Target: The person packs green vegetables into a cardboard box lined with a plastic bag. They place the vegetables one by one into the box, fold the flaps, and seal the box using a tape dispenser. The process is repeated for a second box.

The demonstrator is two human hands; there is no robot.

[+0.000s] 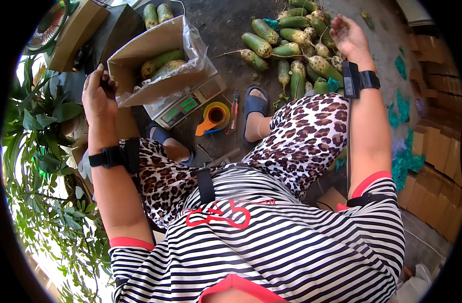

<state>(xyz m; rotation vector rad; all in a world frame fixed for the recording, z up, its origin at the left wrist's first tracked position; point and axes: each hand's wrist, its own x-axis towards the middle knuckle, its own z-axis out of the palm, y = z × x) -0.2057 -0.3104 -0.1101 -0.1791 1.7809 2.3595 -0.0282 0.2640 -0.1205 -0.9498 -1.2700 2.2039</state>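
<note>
My left hand [99, 97] is raised beside the left edge of an open cardboard box [127, 60], fingers loosely extended and nothing seen in them; whether it touches the box I cannot tell. The box has a clear plastic liner [194, 48] and holds a few green radishes [163, 63]. It stands tilted on a weighing scale [178, 108] with a lit green display. On the far right my right hand [349, 39] is open and empty, palm partly turned up, at the edge of a heap of soil-marked green radishes [296, 48] on the floor.
An orange tape dispenser [211, 121] and a slim red-handled tool [234, 111] lie between the scale and my sandalled foot [256, 108]. Flattened cardboard [430, 151] is stacked at right, near green plastic scraps [402, 118]. Plants [46, 116] and a fan [45, 25] are at left.
</note>
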